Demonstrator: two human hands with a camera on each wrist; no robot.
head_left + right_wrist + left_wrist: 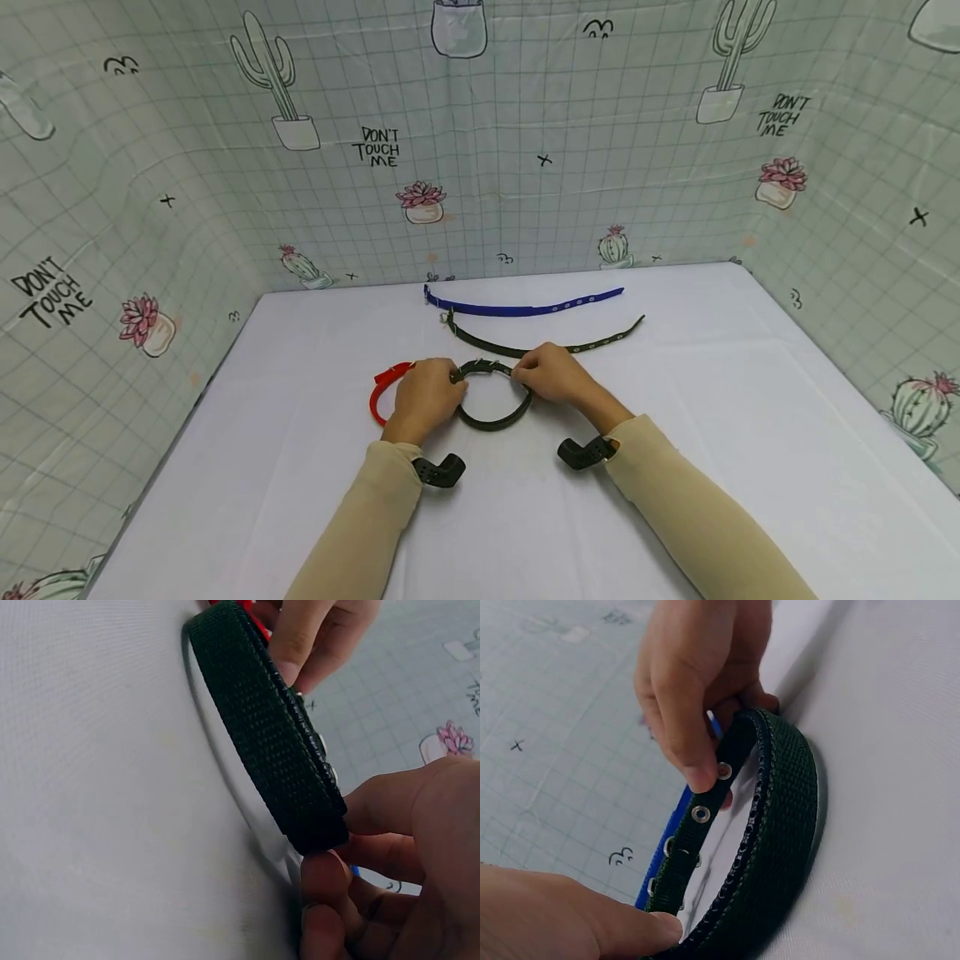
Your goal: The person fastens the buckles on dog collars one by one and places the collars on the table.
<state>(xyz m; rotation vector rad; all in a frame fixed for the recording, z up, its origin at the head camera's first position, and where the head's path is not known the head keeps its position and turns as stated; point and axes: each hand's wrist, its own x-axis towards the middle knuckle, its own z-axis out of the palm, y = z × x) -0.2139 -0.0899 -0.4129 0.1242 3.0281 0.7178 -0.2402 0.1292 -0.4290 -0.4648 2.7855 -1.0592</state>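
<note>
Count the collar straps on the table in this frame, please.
4. A blue strap lies flat at the back; a dark strap lies flat just before it; a dark looped collar is held by both hands; a red collar sits behind the left hand, partly hidden.

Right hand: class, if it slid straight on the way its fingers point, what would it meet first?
The right hand points left along the looped dark collar it pinches, so it would probably meet the left hand first, though depth is hard to judge.

Four collars [491, 408], it seems; two hands [426, 398].
</note>
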